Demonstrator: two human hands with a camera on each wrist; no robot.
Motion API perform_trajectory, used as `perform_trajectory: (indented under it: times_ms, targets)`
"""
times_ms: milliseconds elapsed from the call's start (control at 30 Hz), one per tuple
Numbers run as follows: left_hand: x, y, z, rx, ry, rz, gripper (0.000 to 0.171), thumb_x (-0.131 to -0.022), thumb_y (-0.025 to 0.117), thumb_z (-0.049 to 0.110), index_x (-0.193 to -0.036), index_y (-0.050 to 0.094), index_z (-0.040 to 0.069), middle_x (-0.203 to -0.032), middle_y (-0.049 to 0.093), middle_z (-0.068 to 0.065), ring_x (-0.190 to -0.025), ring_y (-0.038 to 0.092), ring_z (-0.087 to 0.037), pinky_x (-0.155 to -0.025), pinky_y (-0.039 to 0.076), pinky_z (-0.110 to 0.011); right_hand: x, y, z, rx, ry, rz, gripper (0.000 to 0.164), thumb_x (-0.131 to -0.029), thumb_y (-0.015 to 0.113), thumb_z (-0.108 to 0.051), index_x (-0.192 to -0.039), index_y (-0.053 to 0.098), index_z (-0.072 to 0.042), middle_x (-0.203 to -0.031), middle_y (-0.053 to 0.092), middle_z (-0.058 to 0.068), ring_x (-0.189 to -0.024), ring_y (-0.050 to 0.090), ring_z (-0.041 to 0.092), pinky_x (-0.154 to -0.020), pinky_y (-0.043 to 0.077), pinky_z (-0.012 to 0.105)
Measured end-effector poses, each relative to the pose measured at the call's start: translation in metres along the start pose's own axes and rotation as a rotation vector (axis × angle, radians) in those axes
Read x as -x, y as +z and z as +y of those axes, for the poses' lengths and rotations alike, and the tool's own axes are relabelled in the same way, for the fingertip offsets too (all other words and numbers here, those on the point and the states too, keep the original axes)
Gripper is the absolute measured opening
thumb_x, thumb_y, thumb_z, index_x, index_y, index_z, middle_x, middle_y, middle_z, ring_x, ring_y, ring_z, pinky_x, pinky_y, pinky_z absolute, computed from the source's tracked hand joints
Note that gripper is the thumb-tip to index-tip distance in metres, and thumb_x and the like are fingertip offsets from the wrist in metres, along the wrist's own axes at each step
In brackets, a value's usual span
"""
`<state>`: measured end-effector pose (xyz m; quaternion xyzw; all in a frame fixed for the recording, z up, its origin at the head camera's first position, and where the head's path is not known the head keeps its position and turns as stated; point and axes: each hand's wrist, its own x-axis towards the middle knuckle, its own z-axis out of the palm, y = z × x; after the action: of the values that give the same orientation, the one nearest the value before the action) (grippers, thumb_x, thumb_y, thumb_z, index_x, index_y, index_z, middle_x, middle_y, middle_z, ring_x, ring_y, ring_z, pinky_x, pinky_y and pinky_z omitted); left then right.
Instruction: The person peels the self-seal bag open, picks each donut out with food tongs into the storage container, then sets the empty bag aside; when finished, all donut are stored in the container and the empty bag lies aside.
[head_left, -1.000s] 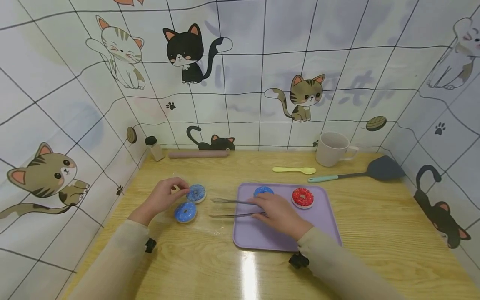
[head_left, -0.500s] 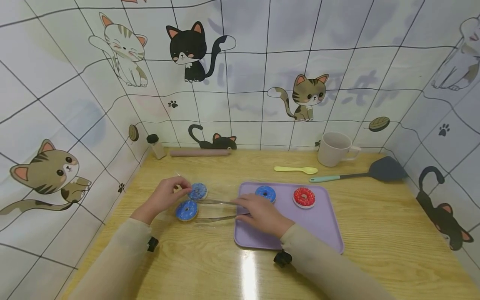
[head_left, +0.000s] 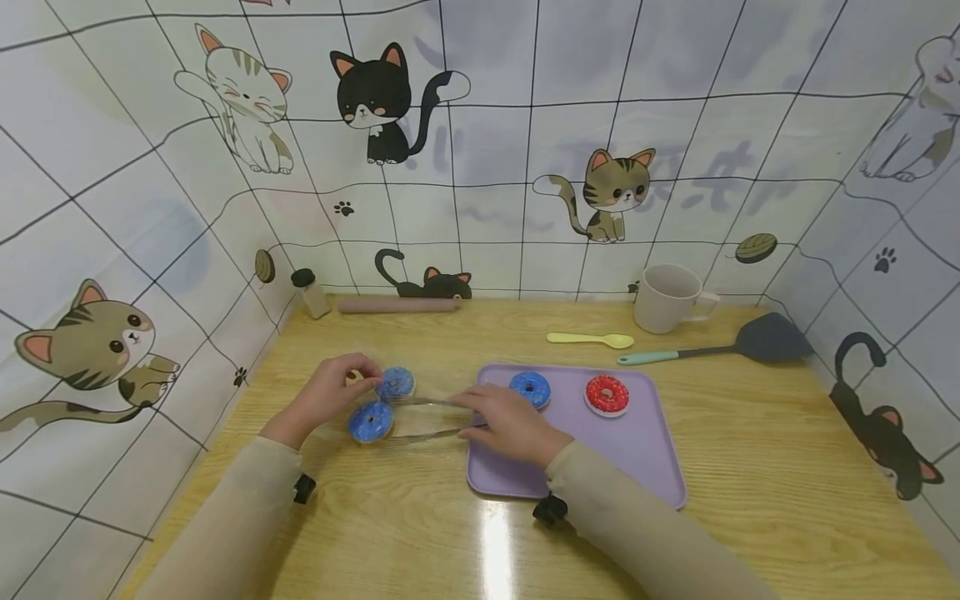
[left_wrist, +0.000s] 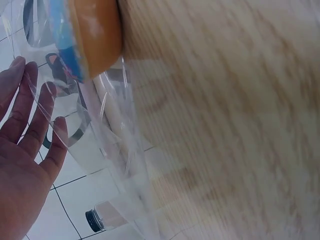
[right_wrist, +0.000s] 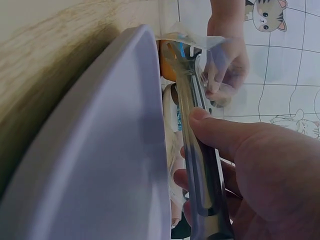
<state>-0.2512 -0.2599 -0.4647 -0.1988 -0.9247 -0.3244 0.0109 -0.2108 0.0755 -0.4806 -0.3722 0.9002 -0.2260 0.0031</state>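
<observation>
My left hand (head_left: 330, 393) pinches the edge of a clear plastic bag (left_wrist: 117, 145) at the left of the table. Two toy donuts with blue tops lie by it, a plain blue donut (head_left: 371, 422) nearer me and a speckled blue donut (head_left: 397, 382) behind. Metal tongs (right_wrist: 200, 165) are held in my right hand (head_left: 513, 423), thumb on one arm and fingers on the other. Their spread tips reach left to the bag's mouth, close to the donuts. In the left wrist view, the film overlaps an orange-sided donut (left_wrist: 97, 37).
Under my right hand, a purple tray (head_left: 570, 475) bears a blue donut (head_left: 529, 389) and a red donut (head_left: 607, 395). Behind are a shaker (head_left: 311, 296), a rolling pin (head_left: 397, 306), a yellow spoon (head_left: 588, 339), a mug (head_left: 663, 300) and a spatula (head_left: 768, 337). Walls border the back and sides.
My right hand has moved left with the tongs, bringing their tips from beside the tray to the bag. The blue donut on the tray shows fully now. My left hand has stayed put.
</observation>
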Motion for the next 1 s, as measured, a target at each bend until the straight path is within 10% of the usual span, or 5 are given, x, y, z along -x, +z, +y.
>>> perform_trajectory:
  times_ms: [500, 1000]
  targets:
    - [0.002, -0.001, -0.005, -0.025, 0.064, -0.006, 0.005, -0.097, 0.073, 0.016, -0.101, 0.074, 0.013, -0.098, 0.073, 0.003, -0.094, 0.067, -0.019, -0.087, 0.052, -0.049, 0.009, -0.009, -0.006, -0.004, -0.03, 0.048, 0.047, -0.097, 0.075, -0.03, -0.14, 0.063, -0.017, -0.139, 0.066, 0.002, -0.126, 0.063, 0.021, -0.104, 0.052, 0.041]
    - [0.002, -0.001, -0.008, -0.002, -0.008, -0.017, 0.004, -0.099, 0.071, 0.014, -0.101, 0.074, 0.012, -0.1, 0.074, 0.0, -0.098, 0.066, -0.021, -0.088, 0.051, -0.048, 0.057, -0.032, 0.012, 0.085, 0.001, 0.132, 0.051, -0.093, 0.079, -0.031, -0.141, 0.063, -0.019, -0.138, 0.067, 0.004, -0.126, 0.064, 0.026, -0.103, 0.053, 0.048]
